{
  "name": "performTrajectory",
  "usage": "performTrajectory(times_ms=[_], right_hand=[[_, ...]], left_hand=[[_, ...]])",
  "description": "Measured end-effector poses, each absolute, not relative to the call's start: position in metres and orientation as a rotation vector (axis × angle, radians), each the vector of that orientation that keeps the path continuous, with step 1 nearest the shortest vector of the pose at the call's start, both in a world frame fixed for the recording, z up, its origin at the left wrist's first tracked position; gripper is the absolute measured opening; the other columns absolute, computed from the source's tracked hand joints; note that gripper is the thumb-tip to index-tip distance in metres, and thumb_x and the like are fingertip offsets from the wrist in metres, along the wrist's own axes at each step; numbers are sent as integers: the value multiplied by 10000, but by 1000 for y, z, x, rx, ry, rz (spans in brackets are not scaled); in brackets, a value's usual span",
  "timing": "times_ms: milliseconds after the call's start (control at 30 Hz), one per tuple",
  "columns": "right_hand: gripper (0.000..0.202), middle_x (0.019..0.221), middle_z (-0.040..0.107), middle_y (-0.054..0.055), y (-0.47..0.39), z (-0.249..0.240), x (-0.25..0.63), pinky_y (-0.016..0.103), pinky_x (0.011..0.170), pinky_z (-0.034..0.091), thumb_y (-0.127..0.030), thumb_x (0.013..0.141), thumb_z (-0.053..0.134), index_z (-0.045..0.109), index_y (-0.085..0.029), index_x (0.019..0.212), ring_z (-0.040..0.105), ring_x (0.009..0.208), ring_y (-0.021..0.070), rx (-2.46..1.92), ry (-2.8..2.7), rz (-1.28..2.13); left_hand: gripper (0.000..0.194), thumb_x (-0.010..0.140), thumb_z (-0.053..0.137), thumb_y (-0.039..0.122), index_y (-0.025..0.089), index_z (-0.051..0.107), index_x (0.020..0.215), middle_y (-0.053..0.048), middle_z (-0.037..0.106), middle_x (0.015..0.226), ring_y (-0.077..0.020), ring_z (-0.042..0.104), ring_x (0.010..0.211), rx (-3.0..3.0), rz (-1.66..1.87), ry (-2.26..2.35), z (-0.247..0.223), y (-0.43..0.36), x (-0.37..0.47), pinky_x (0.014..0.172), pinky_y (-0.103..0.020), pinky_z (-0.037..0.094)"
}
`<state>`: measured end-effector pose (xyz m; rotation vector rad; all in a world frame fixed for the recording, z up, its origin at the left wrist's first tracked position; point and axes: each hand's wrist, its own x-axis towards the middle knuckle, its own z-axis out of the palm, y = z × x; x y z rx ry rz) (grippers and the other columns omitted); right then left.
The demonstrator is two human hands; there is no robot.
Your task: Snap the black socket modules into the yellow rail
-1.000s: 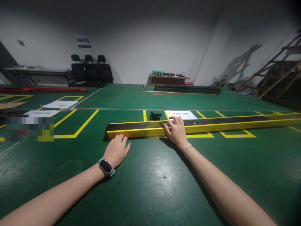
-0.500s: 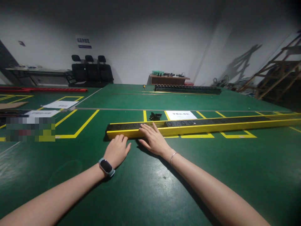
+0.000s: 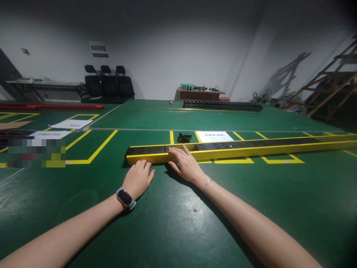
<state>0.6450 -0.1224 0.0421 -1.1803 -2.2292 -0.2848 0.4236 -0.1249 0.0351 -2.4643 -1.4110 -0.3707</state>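
Observation:
A long yellow power strip housing (image 3: 240, 152) lies across the green table, running out past the right edge of view. Black socket modules sit in its channel: one block (image 3: 147, 149) at the left end, and another (image 3: 217, 146) to the right of a gap. My left hand (image 3: 138, 178) rests on the tabletop with its fingers stretched out, the tips against the front wall near the left end. My right hand (image 3: 184, 163) reaches over the front wall, fingers extended onto the channel by the left block's inner end; its thumb lies near the front wall. The right fingertips partly hide the gap.
Small black parts (image 3: 184, 138) lie behind the housing, beside a white printed sheet (image 3: 214, 136). Yellow tape outlines mark the table. Farther back are a black slotted rail (image 3: 223, 105) and a yellow-handled tool (image 3: 171, 103). More paper (image 3: 71, 123) lies at left.
My right hand has shifted slightly to the right along the housing. My left hand has barely moved, and the housing stays in place.

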Motion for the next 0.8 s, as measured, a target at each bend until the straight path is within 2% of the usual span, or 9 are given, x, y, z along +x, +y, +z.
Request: performTrajectory(times_ms=[267,400,533,633,800], right_hand=[[388,1228,577,81,-122,44,652,505,1133,174,-346,928,406,449,-205,1288,486,1184,202,-1220,-2202,-285],[408,1174,572,68,-117,43,643,540,1119,155,-421,913,435,472,-266,1288,490,1137,223,-1296,-2161,-313],[365,1114,553,70,-111,41,637,543,1102,181,-485,898,438,561,-302,1189,476,1104,236,-1360,-2128,-371],[357,1139,529,78,-108,42,638,539,1094,202,-497,896,435,576,-305,1162,450,1121,244,-1370,-2132,-432],[340,1237,490,83,-108,47,645,579,1095,159,-493,894,441,590,-292,1125,400,1176,267,-1331,-2182,-555]], left_hand=[[313,914,357,326,142,570,1052,-114,571,960,-228,512,930,-2464,-378,-1410,34,-125,423,820,-351,416],[314,914,357,330,143,569,1051,-112,571,959,-230,513,939,-2461,-378,-1409,34,-125,424,829,-351,414],[329,919,342,332,134,570,1049,-116,569,954,-234,512,931,-2452,-366,-1403,35,-125,425,821,-356,415],[335,921,335,334,130,571,1043,-117,566,950,-233,510,916,-2448,-353,-1400,35,-125,426,814,-356,416],[339,923,330,333,129,567,1051,-118,564,957,-233,508,914,-2444,-343,-1401,35,-126,426,809,-353,417]])
